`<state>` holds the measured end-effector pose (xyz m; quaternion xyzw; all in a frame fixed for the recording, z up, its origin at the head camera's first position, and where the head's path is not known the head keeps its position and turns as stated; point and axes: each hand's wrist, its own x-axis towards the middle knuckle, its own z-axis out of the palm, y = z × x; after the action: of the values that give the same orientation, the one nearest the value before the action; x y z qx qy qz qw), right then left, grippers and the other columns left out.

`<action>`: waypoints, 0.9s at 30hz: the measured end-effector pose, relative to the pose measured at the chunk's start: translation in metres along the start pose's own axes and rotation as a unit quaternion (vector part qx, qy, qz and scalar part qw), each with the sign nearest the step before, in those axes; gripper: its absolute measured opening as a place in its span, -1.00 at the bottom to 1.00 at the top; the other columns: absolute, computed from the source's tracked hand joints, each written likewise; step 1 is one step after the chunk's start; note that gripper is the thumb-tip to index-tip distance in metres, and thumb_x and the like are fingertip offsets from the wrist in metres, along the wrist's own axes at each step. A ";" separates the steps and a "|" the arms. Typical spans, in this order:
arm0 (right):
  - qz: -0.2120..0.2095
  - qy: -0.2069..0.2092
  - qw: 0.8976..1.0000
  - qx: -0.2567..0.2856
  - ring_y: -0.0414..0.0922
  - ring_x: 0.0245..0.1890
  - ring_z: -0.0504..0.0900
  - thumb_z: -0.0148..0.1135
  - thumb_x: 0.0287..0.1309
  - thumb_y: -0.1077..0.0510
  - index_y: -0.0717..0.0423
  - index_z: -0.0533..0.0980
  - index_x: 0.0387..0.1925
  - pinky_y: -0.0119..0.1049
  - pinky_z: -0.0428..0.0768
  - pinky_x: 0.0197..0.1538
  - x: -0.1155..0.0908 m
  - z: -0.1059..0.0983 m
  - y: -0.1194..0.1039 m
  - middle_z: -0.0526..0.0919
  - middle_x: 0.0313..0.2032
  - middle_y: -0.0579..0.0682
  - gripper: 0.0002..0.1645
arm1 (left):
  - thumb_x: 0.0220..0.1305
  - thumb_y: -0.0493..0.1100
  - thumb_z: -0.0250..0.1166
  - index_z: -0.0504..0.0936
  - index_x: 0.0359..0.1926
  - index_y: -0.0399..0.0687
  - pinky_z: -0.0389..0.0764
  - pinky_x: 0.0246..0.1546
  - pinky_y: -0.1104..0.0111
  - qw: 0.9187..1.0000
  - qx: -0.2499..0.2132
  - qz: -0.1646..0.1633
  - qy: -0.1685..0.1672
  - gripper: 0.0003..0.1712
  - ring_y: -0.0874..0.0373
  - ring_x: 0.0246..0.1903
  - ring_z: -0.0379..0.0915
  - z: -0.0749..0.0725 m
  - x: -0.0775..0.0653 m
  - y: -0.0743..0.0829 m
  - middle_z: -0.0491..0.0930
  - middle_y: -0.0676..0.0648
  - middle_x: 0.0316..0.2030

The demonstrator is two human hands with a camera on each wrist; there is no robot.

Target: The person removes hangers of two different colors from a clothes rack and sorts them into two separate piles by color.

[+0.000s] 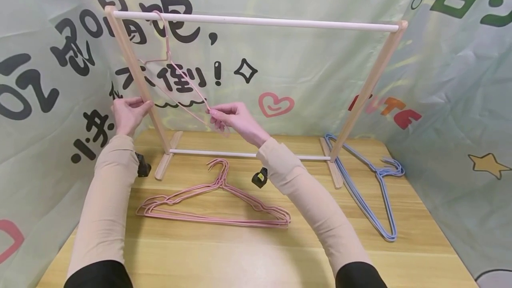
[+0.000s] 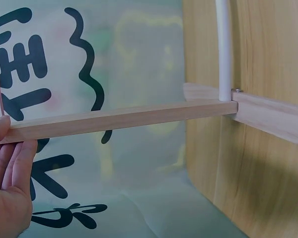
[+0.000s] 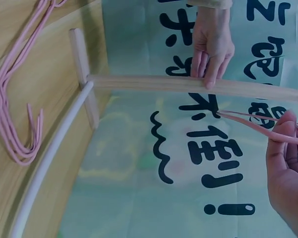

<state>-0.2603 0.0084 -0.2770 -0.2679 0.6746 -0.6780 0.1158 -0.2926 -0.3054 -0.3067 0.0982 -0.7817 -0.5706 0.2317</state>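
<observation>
A pink wire hanger hangs by its hook from the white top bar, near the left end of a small wooden clothes rack. My right hand pinches the hanger's near corner between thumb and fingers, with the hanger turned at an angle to the bar. On the left, my left hand grips the rack's left wooden post partway down. The left wrist view shows the thumb on one side of that post and the fingers on the other.
Several pink hangers lie stacked on the wooden table in front of the rack. Blue hangers lie by its right foot. A small black object sits near the lower bar, another beside the left foot. Printed cloth hangs behind.
</observation>
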 end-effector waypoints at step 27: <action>0.073 -0.001 0.996 0.051 -0.27 -0.59 0.51 0.15 0.29 0.47 0.64 0.48 0.08 -0.49 0.35 -0.49 0.010 0.007 -0.014 0.69 -0.58 -0.12 -0.63 | 0.21 -0.27 0.40 0.57 0.16 -0.48 0.53 -0.45 0.78 1.000 0.002 -0.004 -0.002 -0.47 0.66 -0.57 0.49 0.000 -0.001 0.002 0.46 0.51 -0.69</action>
<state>-0.2616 -0.0017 -0.2616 -0.2118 0.6567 -0.7013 0.1792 -0.2911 -0.3046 -0.3053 0.1005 -0.7829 -0.5699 0.2282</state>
